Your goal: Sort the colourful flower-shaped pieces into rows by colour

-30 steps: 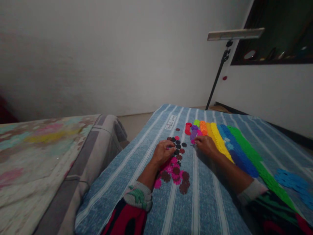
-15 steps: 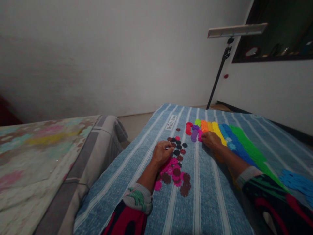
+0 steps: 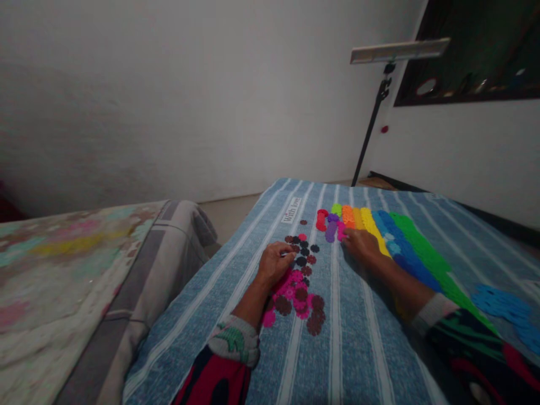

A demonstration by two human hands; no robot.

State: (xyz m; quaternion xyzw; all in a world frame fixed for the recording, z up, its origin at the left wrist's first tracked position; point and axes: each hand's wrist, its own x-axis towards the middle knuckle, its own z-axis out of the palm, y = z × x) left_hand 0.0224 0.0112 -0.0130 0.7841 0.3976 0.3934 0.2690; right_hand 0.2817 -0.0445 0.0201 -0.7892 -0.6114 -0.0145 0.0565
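My left hand (image 3: 275,263) rests at the loose discs, thumb and fingers curled together; whatever lies between the fingertips is too small to make out. Beside its fingertips are notched black discs (image 3: 301,261) and brown discs (image 3: 311,259). Pink discs (image 3: 290,291) are heaped below that wrist, with larger brown discs (image 3: 283,305) among them. My right hand (image 3: 361,243) is closed, its fingertips on a pink notched disc (image 3: 341,231) at the end of a short pink row. Left of this row lie purple discs (image 3: 331,232) and red discs (image 3: 322,220).
Overlapping rows of orange (image 3: 348,216), yellow (image 3: 371,222), blue (image 3: 405,253) and green discs (image 3: 430,253) run along the striped cloth (image 3: 312,365). Light-blue discs (image 3: 502,306) lie at right. A patterned, covered surface (image 3: 76,292) stands left; a lamp stand (image 3: 371,129) rises behind.
The whole view has shifted slightly. My right hand stays at the pink row and sits a little lower and flatter; my left hand remains by the black and brown discs.
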